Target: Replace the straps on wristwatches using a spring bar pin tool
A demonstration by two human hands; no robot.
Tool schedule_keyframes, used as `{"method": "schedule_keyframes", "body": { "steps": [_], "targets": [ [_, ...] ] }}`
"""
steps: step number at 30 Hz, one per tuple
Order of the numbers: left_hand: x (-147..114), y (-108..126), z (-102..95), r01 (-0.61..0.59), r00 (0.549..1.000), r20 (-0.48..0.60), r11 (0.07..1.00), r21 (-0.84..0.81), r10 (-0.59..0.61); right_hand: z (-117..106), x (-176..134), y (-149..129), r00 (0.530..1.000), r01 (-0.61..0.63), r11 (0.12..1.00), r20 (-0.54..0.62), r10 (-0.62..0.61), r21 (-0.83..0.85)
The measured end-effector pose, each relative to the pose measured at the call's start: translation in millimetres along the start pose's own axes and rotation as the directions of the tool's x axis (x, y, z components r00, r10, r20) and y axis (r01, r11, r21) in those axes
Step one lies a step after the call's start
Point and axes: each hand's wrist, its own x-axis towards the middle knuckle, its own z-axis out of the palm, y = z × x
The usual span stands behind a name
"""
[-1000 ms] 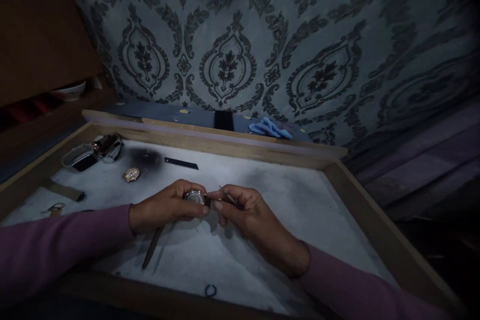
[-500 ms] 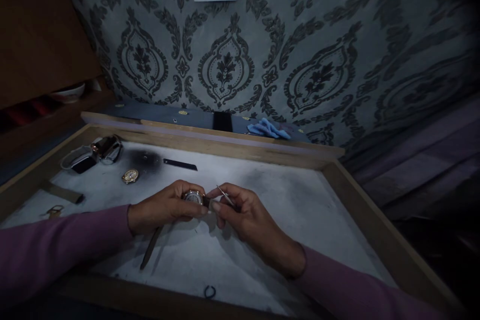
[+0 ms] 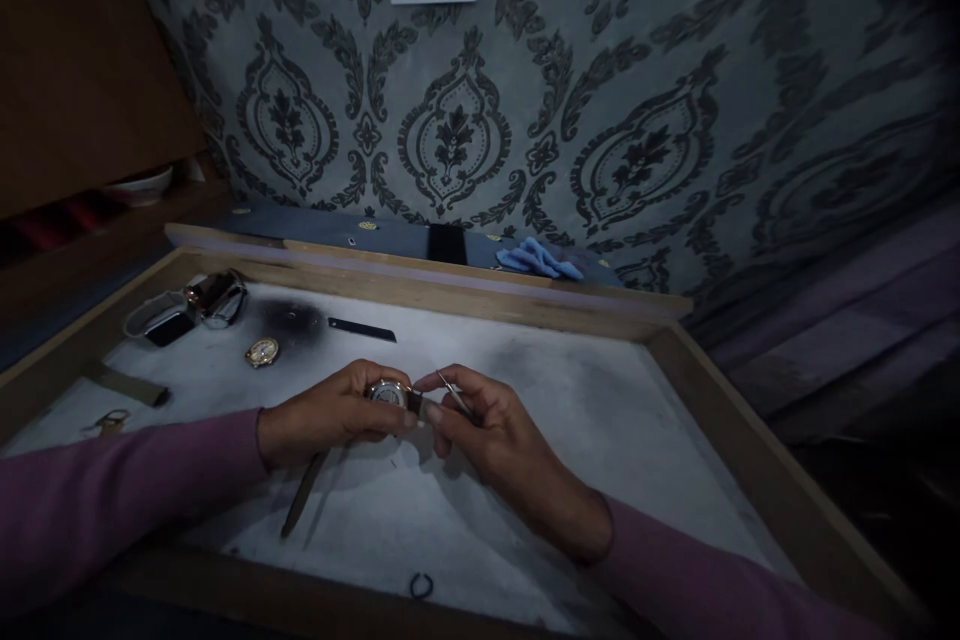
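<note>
My left hand (image 3: pixel 330 415) is closed around a wristwatch (image 3: pixel 388 395), its round metal case turned up between thumb and fingers. A dark strap (image 3: pixel 302 498) hangs below that hand toward the tray floor. My right hand (image 3: pixel 472 415) is closed, with a thin pointed metal tool (image 3: pixel 455 392) held between its fingers and slanting up to the left. Its thumb and fingertip also pinch the short dark strap end (image 3: pixel 415 402) at the right side of the case. Where the strap meets the case is partly hidden by the fingertips.
A wooden-rimmed tray (image 3: pixel 664 345) surrounds the work. On its left lie a smartwatch (image 3: pixel 169 326), other watches (image 3: pixel 217 295), a gold watch head (image 3: pixel 262 352), a green strap (image 3: pixel 127 383) and a dark blade (image 3: pixel 362 329). Nearer is a black ring (image 3: pixel 421 585). A blue cloth (image 3: pixel 538 258) lies beyond the rim.
Both hands keep nearly the same grip. The right fingers have shifted very slightly, and a little more of the dark strap end shows beside the case.
</note>
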Motion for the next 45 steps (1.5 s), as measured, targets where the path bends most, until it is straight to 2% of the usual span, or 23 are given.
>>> {"method": "schedule_keyframes", "body": {
  "steps": [10, 16, 20, 26, 31, 37, 45],
  "targets": [
    [-1, 0, 1.1, -0.001, 1.0, -0.013, 1.0, 0.022, 0.001, 1, 0, -2, 0.999, 0.01, 1.0, -0.031, -0.01, -0.011],
    [-1, 0, 2.4, 0.02, 1.0, -0.019, 0.999, 0.025, -0.019, 0, 1, -3, 0.997, -0.075, 0.997, -0.02, 0.075, 0.024],
    [-1, -1, 1.9, 0.038, 0.999, -0.028, 0.999, 0.002, -0.038, 0, 1, -6, 0.996, -0.09, 0.995, -0.004, 0.091, 0.036],
    [0, 2, 2.6, 0.027, 0.999, -0.042, 1.0, -0.01, -0.028, 1, -2, -11, 0.996, -0.082, 0.996, 0.019, 0.081, 0.026],
    [0, 2, 3.3, 0.034, 0.999, -0.039, 0.999, -0.012, -0.034, -1, -2, -9, 0.999, -0.026, 1.0, 0.027, 0.026, 0.001],
    [0, 0, 2.5, 0.028, 0.999, -0.04, 0.999, -0.029, -0.029, 0, -1, -7, 0.999, -0.042, 0.999, 0.014, 0.041, 0.033],
    [-1, 0, 4.3, 0.025, 0.998, -0.065, 0.999, -0.031, -0.026, 2, 0, -7, 0.999, -0.024, 1.0, -0.023, 0.024, -0.007]
  ]
}}
